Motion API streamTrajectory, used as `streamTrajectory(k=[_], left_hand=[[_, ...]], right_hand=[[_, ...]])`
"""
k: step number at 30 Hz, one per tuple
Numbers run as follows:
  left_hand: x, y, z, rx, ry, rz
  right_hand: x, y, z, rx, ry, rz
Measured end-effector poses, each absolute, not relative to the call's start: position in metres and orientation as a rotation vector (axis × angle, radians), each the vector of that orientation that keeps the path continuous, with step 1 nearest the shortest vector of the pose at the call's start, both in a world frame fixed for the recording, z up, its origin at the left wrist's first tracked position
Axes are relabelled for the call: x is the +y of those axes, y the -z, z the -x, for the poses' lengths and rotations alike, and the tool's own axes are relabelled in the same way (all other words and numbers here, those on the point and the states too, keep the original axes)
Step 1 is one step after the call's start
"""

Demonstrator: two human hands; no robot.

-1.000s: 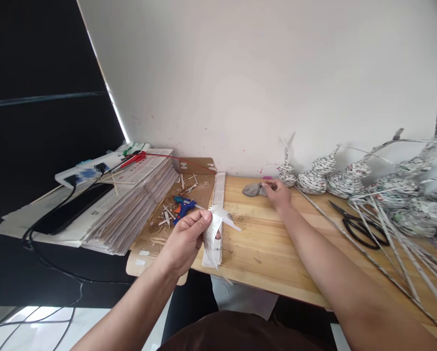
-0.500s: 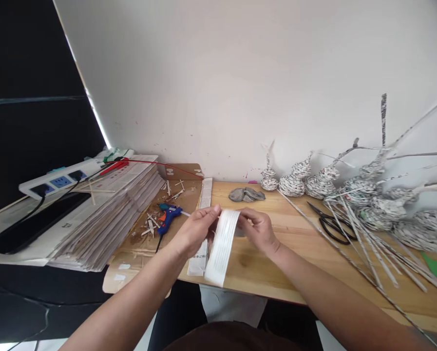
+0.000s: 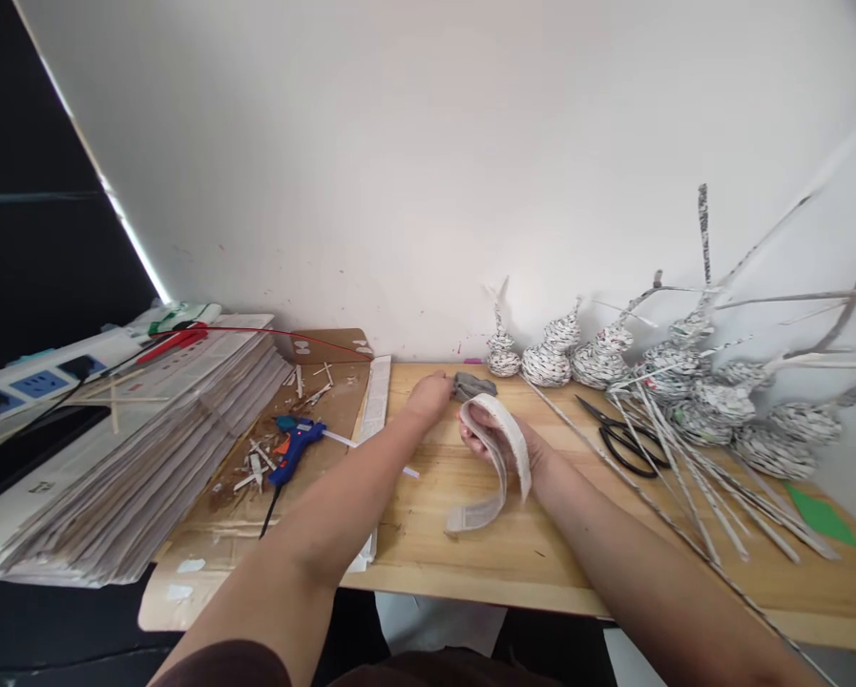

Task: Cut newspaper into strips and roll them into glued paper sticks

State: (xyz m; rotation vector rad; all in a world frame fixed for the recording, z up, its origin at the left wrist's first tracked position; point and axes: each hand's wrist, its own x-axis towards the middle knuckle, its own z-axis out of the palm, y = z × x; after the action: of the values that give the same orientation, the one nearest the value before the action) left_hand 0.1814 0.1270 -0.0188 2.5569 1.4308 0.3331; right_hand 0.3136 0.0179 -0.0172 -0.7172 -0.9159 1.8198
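Observation:
My left hand (image 3: pixel 431 399) reaches over the table to a crumpled grey cloth (image 3: pixel 476 385). Its curled fingers close on the cloth's left end and cover that part. My right hand (image 3: pixel 524 441) holds a bundle of flat white paper strips (image 3: pixel 508 434), which bends in a loop over the fingers. The loose ends of the strips hang down and to the left above the wooden table (image 3: pixel 463 563).
On cardboard at the left lie a blue glue gun (image 3: pixel 297 448) and paper scraps. A tall newspaper stack (image 3: pixel 184 448) bears a power strip (image 3: pixel 48 374). Woven paper gourds (image 3: pixel 546 363), black scissors (image 3: pixel 624 447) and rolled paper sticks (image 3: pixel 692 487) lie at right.
My left hand has let go of the paper strips and moved up to the grey cloth. The strips, now curled over, stay in my right hand. The view has shifted slightly right.

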Motion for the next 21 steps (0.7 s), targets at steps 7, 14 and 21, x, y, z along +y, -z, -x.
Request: streamTrajectory(k=[7, 14, 21], left_hand=[[0.144, 0.021, -0.185, 1.509, -0.331, -2.596], [0.145, 0.02, -0.176, 1.369, -0.411, -2.628], [0.145, 0.01, -0.157, 1.232, -0.453, -2.562]], right_hand=[[0.026, 0.025, -0.306, -0.841, -1.764, 0.698], [0.039, 0.041, -0.306, -0.788, -1.749, 0.737], [0.046, 0.052, -0.311, -0.772, -1.749, 0.812]])
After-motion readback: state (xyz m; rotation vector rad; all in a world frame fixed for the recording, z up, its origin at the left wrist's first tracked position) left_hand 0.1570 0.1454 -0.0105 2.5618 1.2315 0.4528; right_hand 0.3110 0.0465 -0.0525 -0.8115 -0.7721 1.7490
